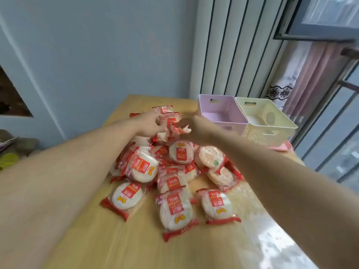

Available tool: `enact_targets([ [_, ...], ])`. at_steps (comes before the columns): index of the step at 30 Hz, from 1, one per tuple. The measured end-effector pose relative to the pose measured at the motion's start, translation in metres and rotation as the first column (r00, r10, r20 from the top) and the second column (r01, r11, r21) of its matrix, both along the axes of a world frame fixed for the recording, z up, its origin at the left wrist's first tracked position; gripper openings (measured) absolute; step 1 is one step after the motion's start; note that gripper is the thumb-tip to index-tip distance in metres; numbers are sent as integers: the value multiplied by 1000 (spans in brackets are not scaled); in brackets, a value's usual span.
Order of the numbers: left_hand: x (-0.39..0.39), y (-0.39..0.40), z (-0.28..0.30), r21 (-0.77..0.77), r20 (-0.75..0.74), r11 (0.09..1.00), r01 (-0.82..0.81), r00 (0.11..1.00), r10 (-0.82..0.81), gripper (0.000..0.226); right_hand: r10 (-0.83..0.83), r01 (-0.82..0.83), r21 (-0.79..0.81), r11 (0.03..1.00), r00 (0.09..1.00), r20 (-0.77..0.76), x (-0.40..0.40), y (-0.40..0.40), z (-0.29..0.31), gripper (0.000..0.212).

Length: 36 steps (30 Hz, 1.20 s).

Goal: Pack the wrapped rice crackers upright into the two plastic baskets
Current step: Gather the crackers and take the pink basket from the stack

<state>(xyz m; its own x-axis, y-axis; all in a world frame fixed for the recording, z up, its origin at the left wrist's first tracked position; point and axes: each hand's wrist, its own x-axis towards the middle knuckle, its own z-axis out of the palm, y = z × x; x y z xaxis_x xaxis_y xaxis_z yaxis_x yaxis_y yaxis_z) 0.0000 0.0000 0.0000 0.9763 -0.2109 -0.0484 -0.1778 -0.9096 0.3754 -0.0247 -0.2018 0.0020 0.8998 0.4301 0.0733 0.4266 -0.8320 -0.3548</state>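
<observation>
A heap of wrapped rice crackers (pixel 174 167) in clear packets with red labels lies in the middle of the wooden table (pixel 120 245). At the far end of the heap both hands meet. My left hand (pixel 149 123) has its fingers curled round a cracker packet (pixel 172 121). My right hand (pixel 194 127) touches the same packet from the right; the blur hides whether it grips. To the right stand a pink basket (pixel 206 105) and a cream basket (pixel 287 123), side by side. The cream basket holds something pale on its floor.
A pink tray (pixel 283 147) pokes out under the cream basket at the table's right edge. White vertical panels and a window with curtains stand behind the baskets. A blue wall rises beyond the table's far end. Clutter sits low at the left.
</observation>
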Motion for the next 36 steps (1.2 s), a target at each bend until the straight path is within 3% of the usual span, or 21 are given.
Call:
enact_targets([
  [3,-21,7,2,28,14,1000,9,1000,-9,39,122,-118,-49,992,989,88,-44,13,-12,46],
  [8,-45,28,2,136,-74,989,60,996,-50,63,335,-367,-321,873,930,-153,-109,36,-52,94],
  [10,-52,33,0,148,-117,985,91,990,-74,70,371,-390,-384,837,920,-128,-114,35,-69,101],
  [12,-54,34,-1,145,-175,982,125,980,-99,91,362,-369,-401,838,927,-97,-110,26,-67,98],
  [14,-53,29,-3,244,-221,954,175,968,-121,114,338,-343,-423,839,937,-89,-104,11,-60,91],
  [17,-42,20,-8,298,-247,930,217,958,-144,132,307,-318,-424,848,947,-96,-98,-14,-58,84],
  [22,-34,-12,1,295,-186,931,214,969,-164,121,276,-298,-398,868,955,-112,-96,-51,-54,81],
  [25,-24,-28,-2,286,-96,951,120,991,-97,115,254,-281,-403,871,960,-119,-94,-73,-47,75],
  [28,-18,-40,-6,283,-10,957,60,998,-60,135,168,-223,-477,850,973,-156,-88,-96,-45,79],
  [31,-18,-49,-7,313,-17,941,126,992,-127,149,68,-157,-524,837,980,-185,-80,-118,-41,82],
  [36,-21,-58,-17,368,-117,889,274,962,-248,153,-15,-78,-543,836,986,-165,-69,-140,-38,77],
])
